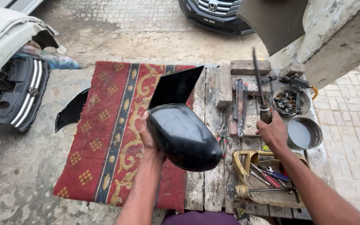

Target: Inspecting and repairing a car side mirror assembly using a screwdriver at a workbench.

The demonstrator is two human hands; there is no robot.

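Mirror housing (184,137), left fingers (146,125) perhaps behind.

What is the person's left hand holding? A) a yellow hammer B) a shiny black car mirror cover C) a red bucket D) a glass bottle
B: the left hand grips the glossy black car mirror cover above the red patterned rug, while the right hand holds a long thin tool upright over the wooden boards.

Dark car's plate (209,20), seemingly white.
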